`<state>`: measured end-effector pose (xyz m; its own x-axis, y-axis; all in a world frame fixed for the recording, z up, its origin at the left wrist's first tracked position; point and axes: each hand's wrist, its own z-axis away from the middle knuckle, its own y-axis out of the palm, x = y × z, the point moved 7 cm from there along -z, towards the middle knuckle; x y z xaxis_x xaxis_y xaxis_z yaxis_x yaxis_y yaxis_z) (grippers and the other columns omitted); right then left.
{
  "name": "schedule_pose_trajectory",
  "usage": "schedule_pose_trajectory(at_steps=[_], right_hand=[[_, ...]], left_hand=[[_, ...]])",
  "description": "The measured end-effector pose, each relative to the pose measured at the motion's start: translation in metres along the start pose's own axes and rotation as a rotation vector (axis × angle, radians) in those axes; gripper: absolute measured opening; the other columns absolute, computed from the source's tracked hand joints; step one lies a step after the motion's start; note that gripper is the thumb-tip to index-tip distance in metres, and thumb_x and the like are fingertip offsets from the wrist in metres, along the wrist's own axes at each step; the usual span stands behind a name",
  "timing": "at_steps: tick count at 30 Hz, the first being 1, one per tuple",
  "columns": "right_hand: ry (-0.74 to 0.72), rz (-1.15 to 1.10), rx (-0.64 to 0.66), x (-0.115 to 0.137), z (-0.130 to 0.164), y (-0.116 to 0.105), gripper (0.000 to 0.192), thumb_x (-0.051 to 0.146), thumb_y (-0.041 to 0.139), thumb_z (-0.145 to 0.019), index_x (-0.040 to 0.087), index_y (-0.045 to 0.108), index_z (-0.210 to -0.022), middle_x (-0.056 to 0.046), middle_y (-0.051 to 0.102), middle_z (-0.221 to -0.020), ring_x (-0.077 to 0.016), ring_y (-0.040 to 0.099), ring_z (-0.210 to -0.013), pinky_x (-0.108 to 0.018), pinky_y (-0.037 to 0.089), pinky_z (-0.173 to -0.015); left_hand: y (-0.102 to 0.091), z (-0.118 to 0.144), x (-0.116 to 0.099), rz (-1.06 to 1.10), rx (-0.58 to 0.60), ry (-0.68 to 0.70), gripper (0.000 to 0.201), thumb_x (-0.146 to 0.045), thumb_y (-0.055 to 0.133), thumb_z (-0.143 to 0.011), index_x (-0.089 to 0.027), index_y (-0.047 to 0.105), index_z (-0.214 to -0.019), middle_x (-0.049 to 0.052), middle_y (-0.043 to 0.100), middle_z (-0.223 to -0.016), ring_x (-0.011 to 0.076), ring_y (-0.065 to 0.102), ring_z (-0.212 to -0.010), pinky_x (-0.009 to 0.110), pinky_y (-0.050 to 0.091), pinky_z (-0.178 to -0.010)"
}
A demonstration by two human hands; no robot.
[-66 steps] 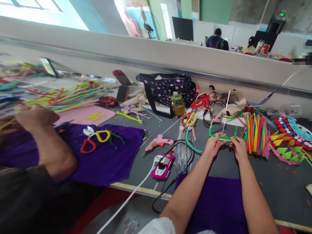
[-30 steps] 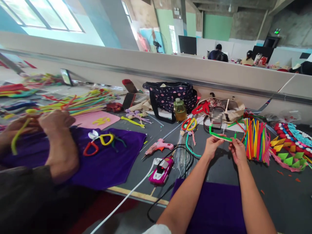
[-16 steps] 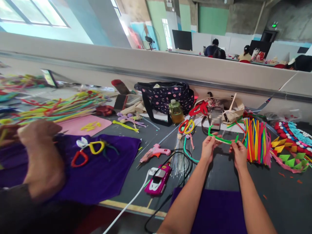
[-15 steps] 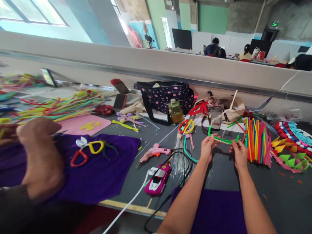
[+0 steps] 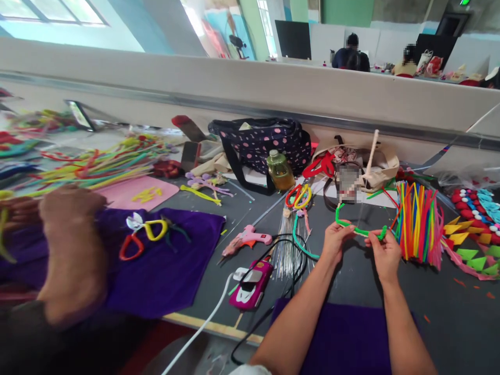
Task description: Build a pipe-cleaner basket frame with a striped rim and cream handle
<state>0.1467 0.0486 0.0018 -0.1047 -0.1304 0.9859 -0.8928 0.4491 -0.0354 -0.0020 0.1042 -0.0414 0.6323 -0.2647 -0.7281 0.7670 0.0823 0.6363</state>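
A bent green pipe cleaner [image 5: 340, 214] stretches between my two hands above the dark table. My left hand [image 5: 336, 238] pinches it near its upturned left end, which points toward the bag. My right hand [image 5: 385, 253] grips it close to the curled right end. A pale strand seems to run along its lower side. Just right of my right hand lies a bundle of colourful pipe cleaners [image 5: 417, 224]. A purple cloth [image 5: 347, 333] lies under my forearms.
Left of my arms lie a pink glue gun [image 5: 247, 239], a magenta toy-car-shaped device [image 5: 252, 284] with cables, and wires [image 5: 288, 258]. A bottle [image 5: 279, 172] stands before a dotted bag [image 5: 260, 146]. A co-worker's arm [image 5: 74, 250] reaches in at left, near red-and-yellow scissors [image 5: 142, 234].
The pipe cleaner's middle now sags more, and my right hand has tilted its end. The co-worker's hand has shifted, showing a yellow strip. The view has moved slightly.
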Motion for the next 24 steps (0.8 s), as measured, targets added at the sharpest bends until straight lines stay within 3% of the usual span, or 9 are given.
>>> schedule_pose_trajectory(at_steps=[3,8,13,16,21,24], right_hand=[[-0.028,0.043,-0.015,0.003,0.004,0.004,0.025,0.045,0.065,-0.077,0.02,0.063,-0.08,-0.002,0.067,-0.068,-0.0161,0.065,-0.061,-0.026,0.051,-0.058],[0.007,0.008,-0.021,0.003,0.004,0.006,0.027,0.045,0.066,-0.076,0.019,0.062,-0.08,-0.002,0.067,-0.067,-0.0161,0.065,-0.059,-0.026,0.051,-0.058],[0.005,-0.001,-0.007,0.001,0.006,0.01,0.027,0.043,0.067,-0.074,0.017,0.062,-0.081,-0.002,0.068,-0.067,-0.0164,0.066,-0.06,-0.027,0.052,-0.059],[0.066,-0.119,-0.005,-0.006,0.005,0.014,0.025,0.039,0.07,-0.072,0.017,0.061,-0.081,-0.001,0.067,-0.064,-0.0154,0.065,-0.056,-0.027,0.053,-0.058],[0.193,-0.31,-0.005,-0.024,-0.002,0.014,0.026,0.035,0.073,-0.068,0.017,0.059,-0.08,0.002,0.063,-0.06,-0.0131,0.062,-0.054,-0.027,0.054,-0.057],[0.245,-0.324,0.014,-0.031,-0.006,0.011,0.029,0.037,0.073,-0.067,0.017,0.058,-0.082,0.003,0.061,-0.059,-0.0123,0.061,-0.053,-0.027,0.054,-0.055]], left_hand=[[-0.004,-0.001,0.0,0.049,-0.038,-0.01,0.037,-0.025,0.083,-0.055,-0.013,0.063,-0.083,0.002,0.069,-0.07,0.0106,0.063,-0.057,0.026,0.053,-0.065],[0.005,0.004,-0.002,0.004,0.072,-0.043,0.043,-0.022,0.083,-0.056,-0.012,0.062,-0.093,0.006,0.071,-0.08,0.0148,0.066,-0.066,0.029,0.053,-0.069],[0.001,0.005,0.001,0.08,-0.013,-0.028,0.042,-0.015,0.085,-0.049,-0.012,0.062,-0.084,0.002,0.069,-0.069,0.0118,0.064,-0.061,0.024,0.051,-0.066],[-0.002,0.004,0.004,0.124,-0.028,-0.035,0.041,-0.015,0.084,-0.051,-0.013,0.062,-0.086,0.002,0.069,-0.071,0.0104,0.064,-0.061,0.022,0.05,-0.065],[0.002,0.005,0.008,0.055,0.089,-0.089,0.034,-0.036,0.075,-0.068,-0.011,0.065,-0.089,0.009,0.071,-0.083,0.0148,0.067,-0.066,0.026,0.054,-0.066],[0.0,0.005,0.006,0.015,0.08,-0.069,0.035,-0.039,0.07,-0.073,-0.01,0.066,-0.091,0.011,0.071,-0.085,0.0162,0.068,-0.069,0.026,0.054,-0.066]])
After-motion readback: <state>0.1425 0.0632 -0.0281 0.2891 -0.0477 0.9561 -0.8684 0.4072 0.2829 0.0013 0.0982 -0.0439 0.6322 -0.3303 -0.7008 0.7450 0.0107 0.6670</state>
